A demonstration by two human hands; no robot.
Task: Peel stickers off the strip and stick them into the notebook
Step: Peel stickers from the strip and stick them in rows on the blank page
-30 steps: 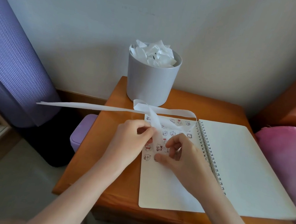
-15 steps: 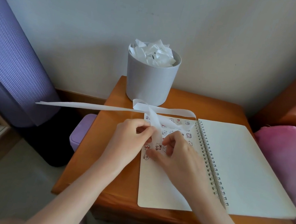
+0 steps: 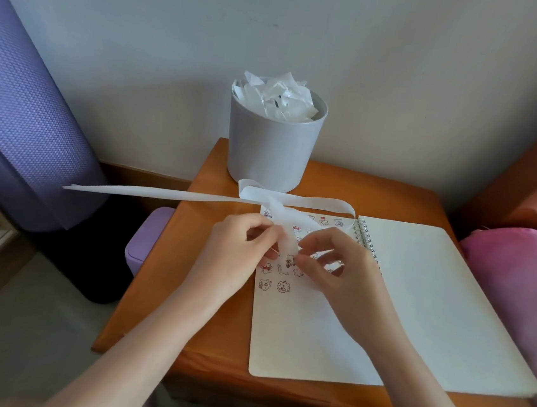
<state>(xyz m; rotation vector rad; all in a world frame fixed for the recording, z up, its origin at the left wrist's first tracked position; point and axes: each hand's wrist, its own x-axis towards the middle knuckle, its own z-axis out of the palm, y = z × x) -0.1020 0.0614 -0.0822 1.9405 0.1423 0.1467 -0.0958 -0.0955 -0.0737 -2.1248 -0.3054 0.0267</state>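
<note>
**2 pinches hold sticker strip (image 3: 285, 240) over notebook (image 3: 432, 303)**

It hangs above the left page's rows of stickers (image 3: 265, 284). Left hand (image 3: 239, 250) and right hand (image 3: 336, 271) each pinch its lower end between thumb and fingertips, over a wooden table (image 3: 188, 261) with a paper-filled bin (image 3: 270, 157).

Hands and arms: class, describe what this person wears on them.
Nothing shows. The left hand and right hand are bare: no gloves, no rings visible. The left forearm and right forearm are uncovered as far as the frame reaches, with no sleeves, watch or bracelet.
</note>
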